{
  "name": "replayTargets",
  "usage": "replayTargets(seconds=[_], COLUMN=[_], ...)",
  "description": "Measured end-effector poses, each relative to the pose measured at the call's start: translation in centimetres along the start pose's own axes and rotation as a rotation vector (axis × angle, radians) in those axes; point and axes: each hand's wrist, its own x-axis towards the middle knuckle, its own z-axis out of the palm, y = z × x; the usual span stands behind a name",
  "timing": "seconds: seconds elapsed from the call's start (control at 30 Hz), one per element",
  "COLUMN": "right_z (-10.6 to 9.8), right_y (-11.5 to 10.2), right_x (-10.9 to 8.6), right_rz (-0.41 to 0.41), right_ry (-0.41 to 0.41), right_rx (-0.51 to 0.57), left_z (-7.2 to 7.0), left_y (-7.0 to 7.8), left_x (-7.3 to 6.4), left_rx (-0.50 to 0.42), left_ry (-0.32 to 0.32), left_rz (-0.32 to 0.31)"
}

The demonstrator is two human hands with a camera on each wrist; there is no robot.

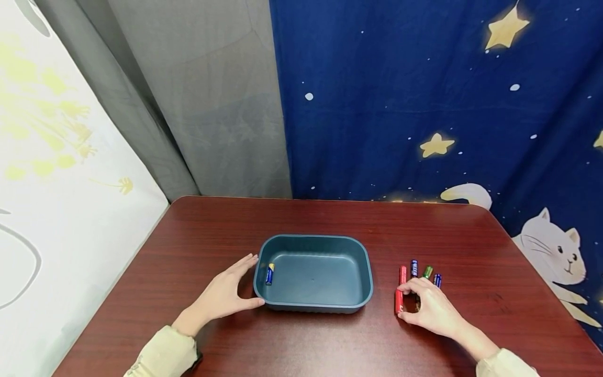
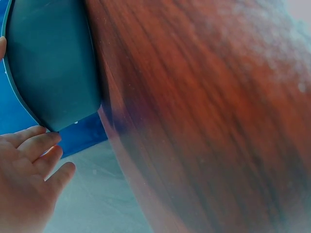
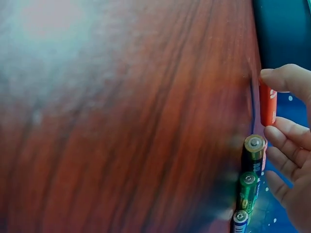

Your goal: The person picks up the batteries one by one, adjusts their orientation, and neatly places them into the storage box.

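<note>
A blue-grey plastic basin (image 1: 311, 300) stands mid-table, with one blue and yellow battery (image 1: 270, 274) lying inside near its left wall. My left hand (image 1: 225, 294) rests at the basin's left end, fingers extended along the rim and thumb near the front corner. To the basin's right, my right hand (image 1: 431, 306) pinches a red battery (image 3: 268, 104) end to end between thumb and index finger. Another red battery (image 1: 402, 275) lies just beyond it. Around that hand are a blue battery (image 1: 414, 268), a green battery (image 3: 247, 188) and a black battery with a gold end (image 3: 254, 148).
Another blue battery (image 1: 437, 280) lies at the right end of the group. The dark red wooden table (image 1: 226, 220) has rounded far corners. Behind it hang a grey curtain (image 1: 226, 131) and a blue star-patterned curtain (image 1: 367, 131); a white patterned cloth (image 1: 70, 235) hangs at left.
</note>
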Motion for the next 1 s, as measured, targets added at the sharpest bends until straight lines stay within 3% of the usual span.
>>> replayTargets(seconds=[0.23, 0.37, 0.73, 1.0], right_z=[-0.4, -0.9, -2.6, -2.3], right_y=[-0.4, -0.7, -1.7, -3.6], right_x=[0.7, 1.6, 5.9, 9.0], right_rz=[0.062, 0.059, 0.048, 0.006], right_ry=[0.001, 0.002, 0.053, 0.043], right_rx=[0.055, 0.106, 0.120, 0.183], left_z=[0.1, 0.1, 0.1, 0.1], left_y=[-0.1, -0.1, -0.3, -0.2], left_x=[0.0, 0.0, 0.1, 0.0], left_rx=[0.004, -0.002, 0.025, 0.019], left_ry=[0.010, 0.003, 0.012, 0.017], left_rz=[0.006, 0.001, 0.019, 0.015])
